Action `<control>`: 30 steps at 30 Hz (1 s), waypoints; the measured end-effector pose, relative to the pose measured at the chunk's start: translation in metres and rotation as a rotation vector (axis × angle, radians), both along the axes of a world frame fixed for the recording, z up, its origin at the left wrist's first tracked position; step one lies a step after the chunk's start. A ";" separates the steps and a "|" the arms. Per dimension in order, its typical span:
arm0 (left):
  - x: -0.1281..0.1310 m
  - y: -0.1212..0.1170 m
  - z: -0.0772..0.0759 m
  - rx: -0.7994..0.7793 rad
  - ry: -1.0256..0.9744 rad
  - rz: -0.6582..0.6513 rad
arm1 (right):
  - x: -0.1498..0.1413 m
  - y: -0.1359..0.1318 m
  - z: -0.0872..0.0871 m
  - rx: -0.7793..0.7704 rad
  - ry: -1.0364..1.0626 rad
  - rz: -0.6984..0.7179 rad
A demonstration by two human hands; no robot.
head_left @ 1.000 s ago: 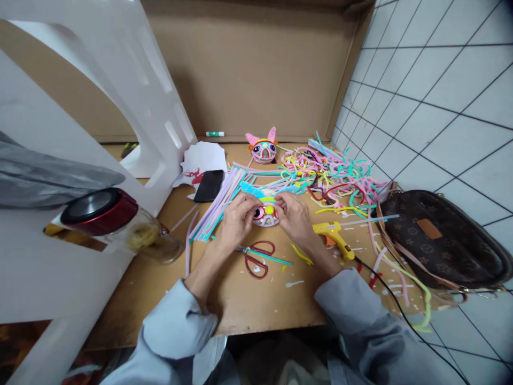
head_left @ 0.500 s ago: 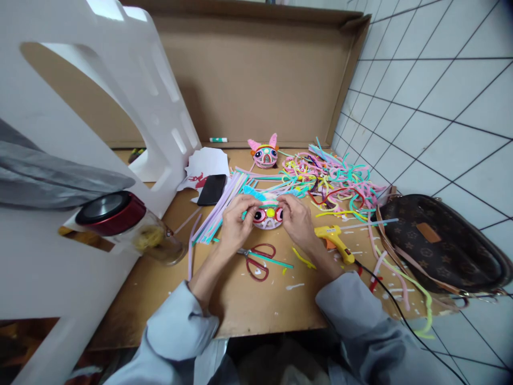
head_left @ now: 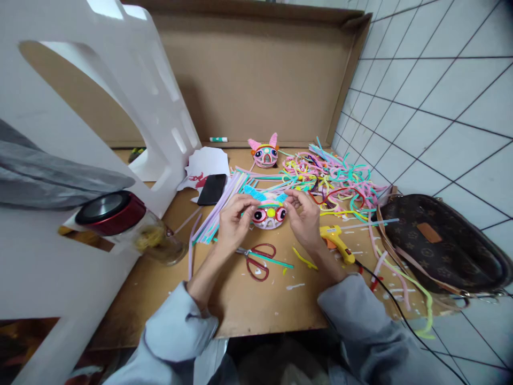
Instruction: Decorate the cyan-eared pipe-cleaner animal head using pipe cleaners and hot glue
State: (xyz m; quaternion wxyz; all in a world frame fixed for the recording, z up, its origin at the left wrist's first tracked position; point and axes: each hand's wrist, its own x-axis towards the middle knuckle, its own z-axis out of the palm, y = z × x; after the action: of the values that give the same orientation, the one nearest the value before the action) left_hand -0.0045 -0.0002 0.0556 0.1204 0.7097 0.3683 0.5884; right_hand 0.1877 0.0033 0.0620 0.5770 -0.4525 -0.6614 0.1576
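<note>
A pipe-cleaner animal head (head_left: 269, 223) with blue ears, pink-rimmed eyes and a yellow nose is between my hands, above the table. The thumb and fingers of my left hand (head_left: 235, 220) pinch its upper left edge, by the blue ear. On the other side my right hand (head_left: 303, 216) has its thumb and fingertips at the right ear and brow edge; the contact is small and partly hidden. Red-handled scissors (head_left: 259, 262) lie below the hands with a green pipe cleaner across them. A yellow glue gun (head_left: 337, 240) lies beside my right wrist.
A finished-looking pink-eared head (head_left: 265, 155) stands behind. Pipe cleaners form a tangled pile (head_left: 332, 176) and a straight bundle (head_left: 224, 208). A black phone (head_left: 212, 190) lies on paper. A glass bottle (head_left: 154, 238) is left, a brown handbag (head_left: 444, 243) right. The glue gun's cord (head_left: 395, 299) runs off right.
My right hand has shifted right and its fingers have loosened, showing more of the head's right eye and ear. The left hand stays at its edge. The view has tilted slightly.
</note>
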 end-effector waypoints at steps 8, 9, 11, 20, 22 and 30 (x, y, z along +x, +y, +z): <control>0.001 -0.002 0.001 -0.058 -0.116 -0.040 | 0.005 -0.003 0.000 -0.094 0.047 0.025; 0.002 -0.003 0.001 -0.073 -0.116 -0.040 | 0.005 -0.002 -0.001 -0.115 0.054 0.075; 0.002 -0.004 0.002 -0.089 -0.111 -0.047 | 0.005 0.000 -0.002 -0.163 0.083 0.162; 0.007 -0.007 0.004 -0.241 -0.161 -0.126 | 0.001 -0.003 0.005 -0.327 0.271 0.306; 0.009 -0.010 0.007 -0.282 -0.119 -0.143 | 0.000 -0.005 0.007 -0.306 0.258 0.321; 0.005 -0.015 0.019 -0.136 0.134 -0.064 | -0.001 -0.011 0.011 -0.169 0.083 0.265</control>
State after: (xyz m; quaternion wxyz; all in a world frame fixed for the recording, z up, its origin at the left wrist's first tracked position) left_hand 0.0007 -0.0150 0.0751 0.1621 0.7490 0.3919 0.5090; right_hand 0.1866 -0.0073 0.0725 0.5379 -0.4013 -0.6752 0.3062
